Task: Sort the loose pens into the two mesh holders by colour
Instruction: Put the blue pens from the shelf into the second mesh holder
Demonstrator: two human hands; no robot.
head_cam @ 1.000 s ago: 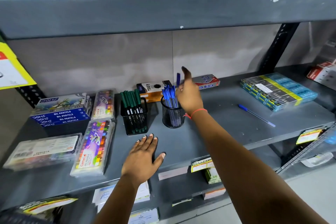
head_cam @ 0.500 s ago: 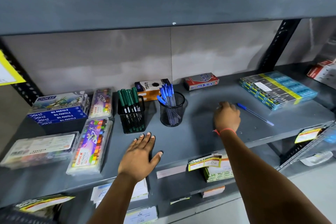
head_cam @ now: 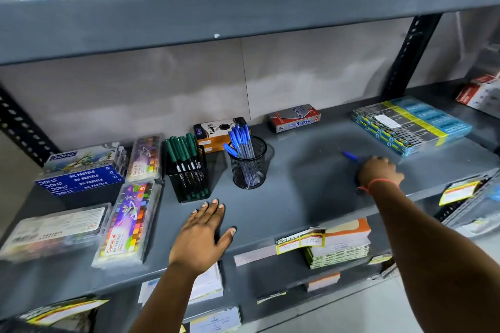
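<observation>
On the grey shelf (head_cam: 297, 197) stand two black mesh holders. The square holder (head_cam: 189, 184) carries several green pens (head_cam: 181, 149). To its right, the round holder (head_cam: 250, 170) is filled with several blue pens (head_cam: 239, 138). A loose blue pen (head_cam: 351, 157) lies further right on the shelf, only its capped end showing. My right hand (head_cam: 378, 171) covers the rest of it, fingers curled down onto it. My left hand (head_cam: 201, 235) rests flat on the shelf in front of the holders, fingers spread, holding nothing.
Oil pastel boxes (head_cam: 81, 176) and clear pastel cases (head_cam: 127, 224) fill the left of the shelf. Small cartons (head_cam: 295, 117) sit along the back wall. A stack of blue and yellow packs (head_cam: 411, 124) lies at the right. The upper shelf (head_cam: 243, 8) overhangs.
My right hand left the round holder, swung right across the shelf and came down over the loose blue pen. My left hand stayed flat in place.
</observation>
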